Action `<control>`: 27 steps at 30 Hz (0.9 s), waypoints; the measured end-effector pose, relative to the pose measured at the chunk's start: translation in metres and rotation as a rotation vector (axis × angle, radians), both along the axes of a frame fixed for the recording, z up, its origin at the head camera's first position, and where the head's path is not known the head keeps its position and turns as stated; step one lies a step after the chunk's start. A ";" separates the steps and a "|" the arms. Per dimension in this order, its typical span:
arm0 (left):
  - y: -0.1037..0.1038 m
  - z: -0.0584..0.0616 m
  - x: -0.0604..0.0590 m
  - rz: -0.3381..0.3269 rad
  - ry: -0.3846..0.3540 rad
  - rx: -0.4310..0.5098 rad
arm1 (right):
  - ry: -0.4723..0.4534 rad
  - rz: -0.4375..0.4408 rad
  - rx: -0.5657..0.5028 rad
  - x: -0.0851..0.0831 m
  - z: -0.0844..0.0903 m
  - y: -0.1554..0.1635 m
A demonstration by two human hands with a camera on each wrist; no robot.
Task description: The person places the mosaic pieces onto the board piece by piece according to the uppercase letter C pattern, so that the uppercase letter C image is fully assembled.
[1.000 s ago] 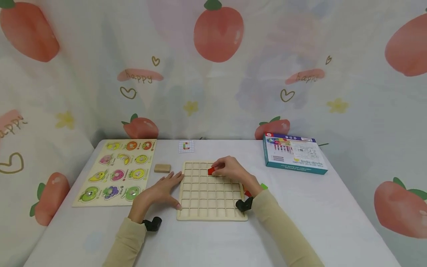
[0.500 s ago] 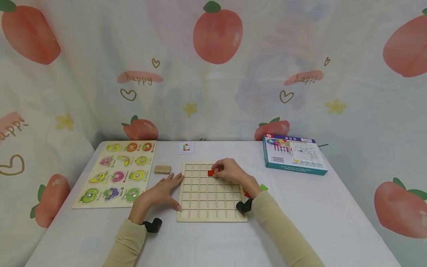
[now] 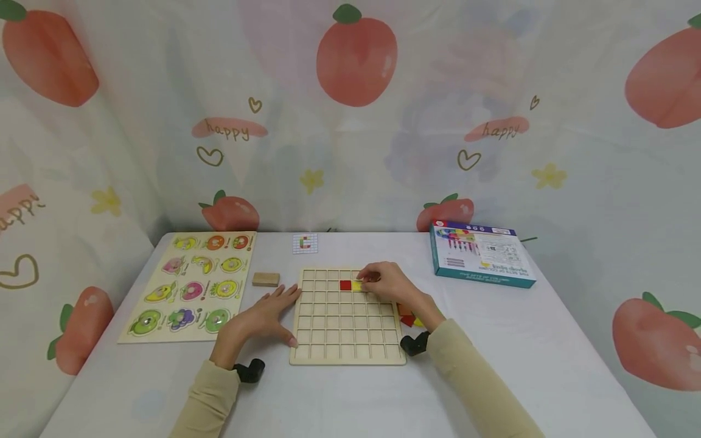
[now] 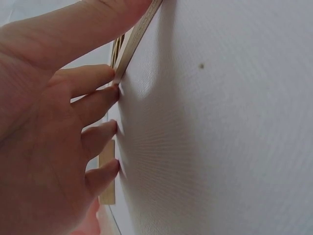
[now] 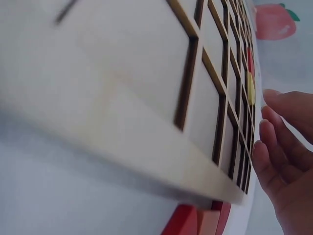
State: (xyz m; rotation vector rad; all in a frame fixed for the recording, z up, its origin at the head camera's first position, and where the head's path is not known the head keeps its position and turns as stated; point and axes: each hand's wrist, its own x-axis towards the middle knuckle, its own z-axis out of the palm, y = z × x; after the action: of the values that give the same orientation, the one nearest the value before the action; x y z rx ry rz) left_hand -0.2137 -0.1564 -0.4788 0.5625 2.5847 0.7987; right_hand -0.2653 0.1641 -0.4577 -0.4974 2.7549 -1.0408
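Now | left hand [image 3: 266,316] flat, steadying grid board [image 3: 347,353] | right hand [image 3: 390,283] touching yellow tile [image 3: 356,285]

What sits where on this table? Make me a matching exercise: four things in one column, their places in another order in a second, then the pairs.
Things:
1. red tile
2. box
3. fruit puzzle
4. wood block

Places:
A. far right of the table
B. in a cell of the grid board, beside the yellow tile
C. left edge of the table
D. between the fruit puzzle and the grid board

Pairs: 1-B, 2-A, 3-C, 4-D
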 end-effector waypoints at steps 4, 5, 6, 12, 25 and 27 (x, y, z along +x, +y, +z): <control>-0.001 -0.002 -0.001 0.003 -0.005 -0.020 | -0.007 -0.017 0.002 0.003 0.002 0.009; -0.001 -0.002 -0.002 0.003 -0.005 -0.020 | -0.009 -0.020 0.004 0.004 0.003 0.011; -0.001 -0.002 -0.002 0.005 -0.006 -0.026 | -0.014 -0.024 0.002 0.005 0.003 0.014; 0.000 0.002 0.001 0.009 -0.013 -0.019 | -0.052 -0.020 0.013 0.014 0.005 0.031; 0.001 0.002 0.002 0.001 -0.005 -0.023 | -0.014 -0.021 0.052 0.035 0.008 0.067; 0.001 0.005 0.003 -0.003 -0.005 -0.022 | -0.016 -0.022 0.052 0.038 0.008 0.072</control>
State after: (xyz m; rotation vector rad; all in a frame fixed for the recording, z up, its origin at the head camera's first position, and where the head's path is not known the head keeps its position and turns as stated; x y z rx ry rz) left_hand -0.2110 -0.1549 -0.4739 0.5575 2.5837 0.7692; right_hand -0.2276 0.2357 -0.4497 -0.4499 2.7713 -0.9707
